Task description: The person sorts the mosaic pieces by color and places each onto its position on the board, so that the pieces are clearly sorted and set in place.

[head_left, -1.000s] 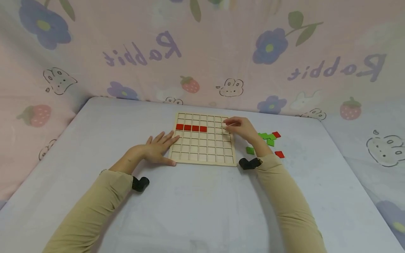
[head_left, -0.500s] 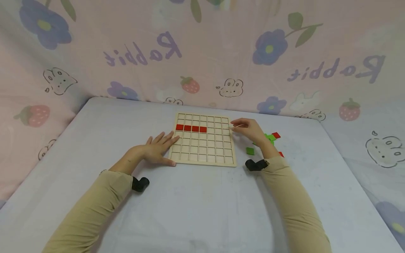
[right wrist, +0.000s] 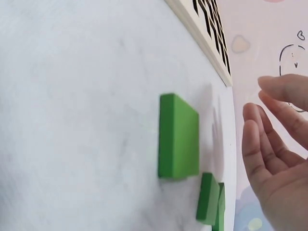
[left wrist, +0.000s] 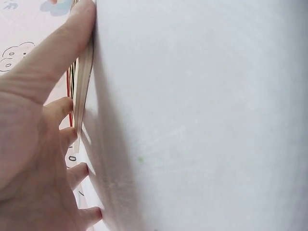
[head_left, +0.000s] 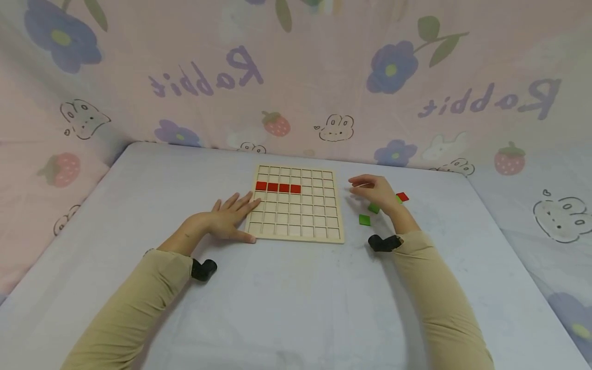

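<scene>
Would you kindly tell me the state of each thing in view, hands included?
Pale wooden grid board: flat on the white table, partly filled.
Four red square tiles: side by side in the board's cells.
Loose green square tiles: off the board, some partly hidden.
Loose red square tile: off the board.
Left hand: fingers spread, touching the board.
Right hand: above the table, fingers bent, nothing visibly held.

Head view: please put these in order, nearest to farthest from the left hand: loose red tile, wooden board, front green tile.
1. Wooden board, at the left hand's fingers.
2. Front green tile, on the table, right of the board.
3. Loose red tile, farther right, past the right hand.
</scene>
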### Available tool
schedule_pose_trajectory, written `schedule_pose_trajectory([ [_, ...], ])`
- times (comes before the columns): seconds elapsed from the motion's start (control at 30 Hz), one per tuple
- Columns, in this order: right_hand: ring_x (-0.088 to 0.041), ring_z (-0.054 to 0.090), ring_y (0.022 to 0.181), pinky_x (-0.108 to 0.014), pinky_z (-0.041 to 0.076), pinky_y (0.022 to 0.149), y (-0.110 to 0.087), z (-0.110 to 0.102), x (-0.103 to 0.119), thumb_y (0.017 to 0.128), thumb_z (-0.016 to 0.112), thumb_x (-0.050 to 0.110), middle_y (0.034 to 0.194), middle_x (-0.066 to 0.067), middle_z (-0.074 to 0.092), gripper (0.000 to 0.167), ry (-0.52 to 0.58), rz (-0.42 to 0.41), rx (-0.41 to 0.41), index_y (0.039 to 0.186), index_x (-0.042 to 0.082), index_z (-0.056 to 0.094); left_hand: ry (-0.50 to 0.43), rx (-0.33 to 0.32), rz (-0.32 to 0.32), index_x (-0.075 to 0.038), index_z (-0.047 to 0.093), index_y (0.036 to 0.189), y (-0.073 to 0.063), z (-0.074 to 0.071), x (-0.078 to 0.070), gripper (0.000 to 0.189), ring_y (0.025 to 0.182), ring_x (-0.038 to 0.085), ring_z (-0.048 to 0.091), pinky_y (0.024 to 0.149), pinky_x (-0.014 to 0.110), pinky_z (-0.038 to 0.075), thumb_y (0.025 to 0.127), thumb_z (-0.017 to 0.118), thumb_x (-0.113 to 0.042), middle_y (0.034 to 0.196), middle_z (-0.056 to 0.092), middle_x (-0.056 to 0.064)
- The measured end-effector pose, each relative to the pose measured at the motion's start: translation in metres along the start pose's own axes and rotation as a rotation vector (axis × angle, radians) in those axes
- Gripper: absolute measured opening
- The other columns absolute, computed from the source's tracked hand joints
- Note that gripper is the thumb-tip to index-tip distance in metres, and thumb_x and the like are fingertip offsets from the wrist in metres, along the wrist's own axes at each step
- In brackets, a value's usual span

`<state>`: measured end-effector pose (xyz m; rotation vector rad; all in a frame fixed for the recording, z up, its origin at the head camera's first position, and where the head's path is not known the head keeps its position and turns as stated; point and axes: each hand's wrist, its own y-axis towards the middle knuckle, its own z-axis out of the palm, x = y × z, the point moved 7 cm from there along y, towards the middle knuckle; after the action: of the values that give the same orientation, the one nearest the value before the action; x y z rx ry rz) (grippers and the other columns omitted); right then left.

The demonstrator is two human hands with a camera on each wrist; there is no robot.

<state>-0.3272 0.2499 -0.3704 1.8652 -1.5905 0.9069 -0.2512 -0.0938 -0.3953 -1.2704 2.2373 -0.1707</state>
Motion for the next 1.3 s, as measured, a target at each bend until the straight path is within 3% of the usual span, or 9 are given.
schedule_pose_trajectory([
  [0.27, -0.027, 0.056, 0.109, -0.024, 0.045, 0.081, -0.005, -0.01, -0.009, 0.093, 0.063, 0.021, 0.13, -0.018, 0.058, 0.04, -0.025, 0.045, -0.021, 0.128, 0.002, 0.059, -0.009, 0.003, -0.004, -0.015, 0.002, 0.155, -0.001, -0.001, -0.001, 0.098, 0.145, 0.042, -0.013, 0.109, 0.069, -0.007, 0.088, 0.065, -0.048, 0.161, -0.012, 0.013],
  [0.57, -0.031, 0.055, 0.114, -0.04, 0.041, 0.093, -0.014, -0.022, -0.024, 0.095, 0.059, 0.024, 0.13, -0.02, 0.058, 0.04, -0.028, 0.102, -0.054, 0.13, 0.005, 0.058, -0.012, 0.004, 0.001, -0.016, 0.002, 0.156, -0.001, 0.0, -0.002, 0.099, 0.146, 0.042, -0.013, 0.11, 0.068, -0.006, 0.087, 0.065, -0.049, 0.161, -0.013, 0.012],
  [0.8, -0.031, 0.055, 0.116, -0.029, 0.043, 0.081, -0.017, -0.028, -0.03, 0.096, 0.058, 0.024, 0.132, -0.02, 0.057, 0.04, -0.064, 0.098, -0.088, 0.13, 0.004, 0.058, -0.016, 0.004, 0.004, -0.016, 0.002, 0.156, -0.001, -0.002, -0.001, 0.099, 0.146, 0.042, -0.013, 0.109, 0.069, -0.007, 0.087, 0.065, -0.049, 0.161, -0.012, 0.012],
  [1.03, -0.034, 0.053, 0.121, -0.037, 0.042, 0.095, -0.021, -0.035, -0.036, 0.096, 0.058, 0.026, 0.135, -0.02, 0.054, 0.042, -0.037, 0.126, -0.111, 0.132, 0.004, 0.056, -0.01, 0.004, 0.001, -0.016, 0.002, 0.156, -0.001, -0.002, 0.0, 0.098, 0.145, 0.042, -0.013, 0.109, 0.069, -0.007, 0.087, 0.065, -0.049, 0.161, -0.012, 0.012],
  [1.13, -0.026, 0.055, 0.116, -0.032, 0.041, 0.093, -0.025, -0.039, -0.038, 0.096, 0.058, 0.026, 0.135, -0.02, 0.054, 0.042, -0.035, 0.133, -0.128, 0.132, 0.004, 0.056, -0.012, 0.003, 0.004, -0.015, 0.002, 0.156, -0.001, -0.002, 0.0, 0.099, 0.145, 0.042, -0.013, 0.109, 0.07, -0.007, 0.087, 0.065, -0.049, 0.161, -0.012, 0.013],
  [1.3, 0.004, 0.053, 0.092, -0.02, 0.041, 0.085, -0.029, -0.045, -0.041, 0.095, 0.059, 0.026, 0.13, -0.021, 0.057, 0.043, -0.02, 0.131, -0.167, 0.131, 0.003, 0.057, -0.016, 0.004, 0.006, -0.015, 0.002, 0.156, -0.001, -0.002, -0.001, 0.099, 0.145, 0.042, -0.014, 0.109, 0.069, -0.008, 0.087, 0.065, -0.05, 0.161, -0.013, 0.013],
])
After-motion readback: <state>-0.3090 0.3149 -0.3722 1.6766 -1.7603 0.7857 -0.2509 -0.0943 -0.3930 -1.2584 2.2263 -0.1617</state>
